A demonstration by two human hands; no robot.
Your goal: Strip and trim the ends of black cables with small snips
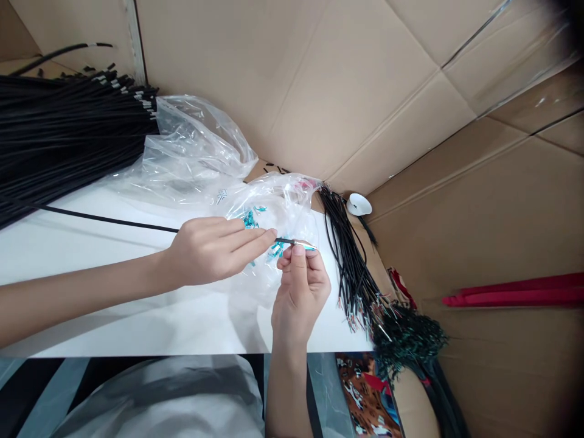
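A long black cable (109,218) runs from the left into my left hand (219,246), which is closed around it with the fingers pointing right. Its end comes out past my left fingertips, where the black jacket stops and thin light strands show. My right hand (302,277) pinches those strands between thumb and fingers, just right of the jacket end. A bluish sliver shows at the pinch; what it is I cannot make out. Beneath the hands, small teal scraps (250,219) lie on a clear plastic bag (262,283).
A thick bundle of black cables (68,134) lies at the left. Clear plastic (191,152) is heaped beside it on the white tabletop (137,304). At right are cables with stripped ends (344,255), a white cup (359,204) and dark green shreds (408,337). Cardboard walls (283,79) enclose the back and right.
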